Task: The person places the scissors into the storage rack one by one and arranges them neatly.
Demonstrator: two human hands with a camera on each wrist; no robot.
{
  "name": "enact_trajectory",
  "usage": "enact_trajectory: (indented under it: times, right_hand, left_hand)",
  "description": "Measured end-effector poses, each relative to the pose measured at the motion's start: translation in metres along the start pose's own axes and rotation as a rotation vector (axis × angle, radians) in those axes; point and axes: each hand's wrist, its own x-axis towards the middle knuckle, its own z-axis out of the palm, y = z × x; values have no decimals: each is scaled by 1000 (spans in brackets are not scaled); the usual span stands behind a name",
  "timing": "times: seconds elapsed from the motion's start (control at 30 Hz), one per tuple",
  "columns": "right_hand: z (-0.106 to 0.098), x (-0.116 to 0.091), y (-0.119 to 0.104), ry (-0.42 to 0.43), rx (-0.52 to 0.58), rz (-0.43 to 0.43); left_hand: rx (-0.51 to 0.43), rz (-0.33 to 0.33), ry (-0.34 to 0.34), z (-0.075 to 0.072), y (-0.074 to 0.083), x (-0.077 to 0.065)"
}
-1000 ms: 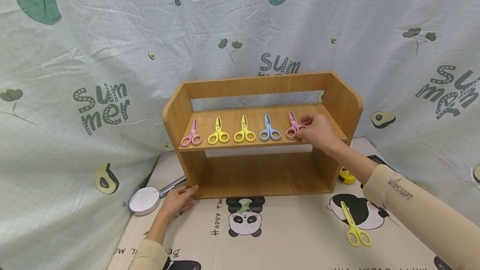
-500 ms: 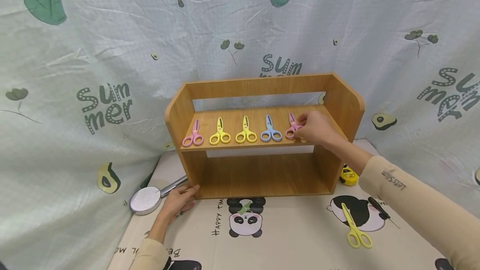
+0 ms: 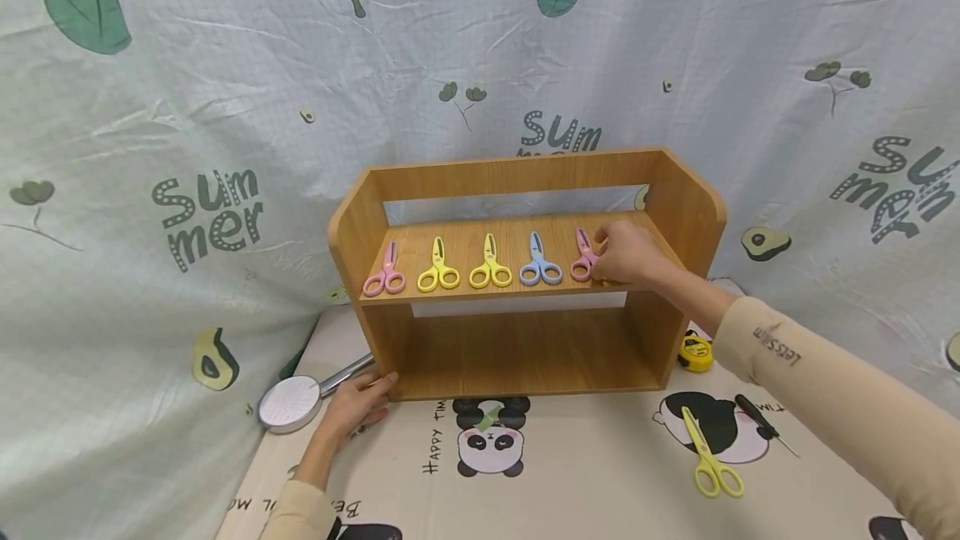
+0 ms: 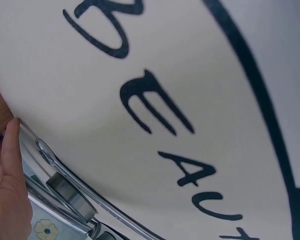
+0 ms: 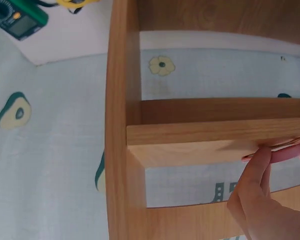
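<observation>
My right hand [image 3: 632,255] is at the right end of the wooden shelf unit's [image 3: 517,182] upper board. It pinches pink scissors [image 3: 581,255] by the handle loops, and part of one loop is hidden behind the fingers. In the right wrist view the pink handle [image 5: 286,154] shows between thumb and finger. Leftward along the board lie blue scissors [image 3: 538,260], two yellow pairs [image 3: 490,263] and another pink pair [image 3: 385,273], blades pointing back. My left hand [image 3: 352,408] touches the unit's lower left corner with extended fingers, seen also in the left wrist view [image 4: 10,185].
A handheld shower head [image 3: 291,403] lies left of the unit, near a chrome wrench [image 4: 47,152]. On the right of the table are yellow scissors [image 3: 708,461], a black screwdriver [image 3: 757,417], a yellow tape measure [image 3: 696,352] and a green multimeter [image 5: 21,20].
My right hand has shifted slightly left around the pink scissors, which have turned a little more upright. The right sleeve has moved left, uncovering the screwdriver. My left hand stays at the corner.
</observation>
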Motion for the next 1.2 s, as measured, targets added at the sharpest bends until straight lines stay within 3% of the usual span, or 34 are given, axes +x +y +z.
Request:
enact_trajectory:
  times: [0.43, 0.9, 1.2]
  right_hand:
    - [-6, 2, 0, -48, -60, 5]
    - [-5, -2, 1, -53, -23, -15]
    - [-18, -23, -1, -49, 44, 6]
  left_hand:
    - [2, -4, 9, 1, 0, 0]
    - [-5, 2, 8, 1, 2, -3]
    - [-15, 1, 8, 2, -1, -1]
